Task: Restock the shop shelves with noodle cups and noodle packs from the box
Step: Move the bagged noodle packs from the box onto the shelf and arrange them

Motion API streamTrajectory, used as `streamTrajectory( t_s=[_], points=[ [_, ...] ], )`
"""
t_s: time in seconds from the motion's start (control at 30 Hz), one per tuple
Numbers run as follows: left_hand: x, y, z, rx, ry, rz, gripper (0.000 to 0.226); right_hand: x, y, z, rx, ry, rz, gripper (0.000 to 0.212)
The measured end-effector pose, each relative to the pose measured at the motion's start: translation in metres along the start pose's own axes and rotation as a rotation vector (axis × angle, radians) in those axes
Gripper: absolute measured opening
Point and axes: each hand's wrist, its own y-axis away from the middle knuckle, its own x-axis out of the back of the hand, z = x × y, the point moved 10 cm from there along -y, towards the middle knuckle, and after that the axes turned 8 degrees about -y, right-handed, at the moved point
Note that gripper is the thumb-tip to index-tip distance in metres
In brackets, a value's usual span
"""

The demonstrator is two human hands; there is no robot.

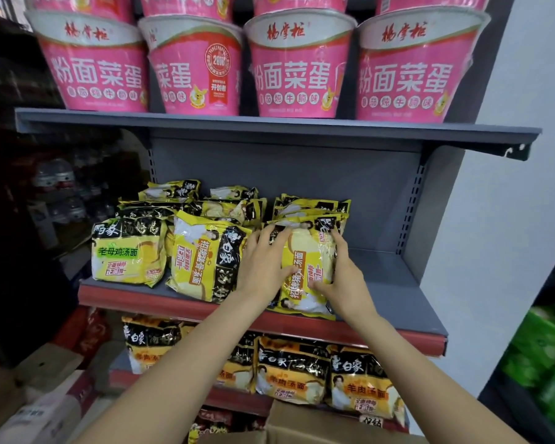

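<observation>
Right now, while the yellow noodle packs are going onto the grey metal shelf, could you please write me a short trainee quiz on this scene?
1. True or false: both hands rest on the same yellow plastic noodle pack at the front of the grey metal middle shelf.
2. Which goods stand on the shelf above? A) green bags B) pink noodle cups C) glass bottles
3. Fill in: the bare part of the middle shelf lies to the ___ of the packs.

Key:
1. True: the left hand lies on its left side, the right hand on its right side.
2. B
3. right
</observation>
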Motion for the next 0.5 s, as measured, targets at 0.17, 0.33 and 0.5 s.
streamTrajectory(
  t_s=[0.17, 0.33, 0.5],
  points=[
    [0.006, 0.004, 0.006, -0.057, -0.118, 0.044, 0.076, 0.005, -0.001, -0.003, -0.01, 0.046, -0.009, 0.104],
    [0.023, 0.012, 0.011, -0.082, -0.087, 0.077, 0.056, 0.025, 0.009, -0.028, 0.09, 0.131, 0.077, 0.075],
    [0.05, 0.05, 0.025, -0.121, 0.085, 0.087, 0.034, 0.04, 0.048, -0.048, 0.125, 0.071, 0.073, 0.027]
  ],
)
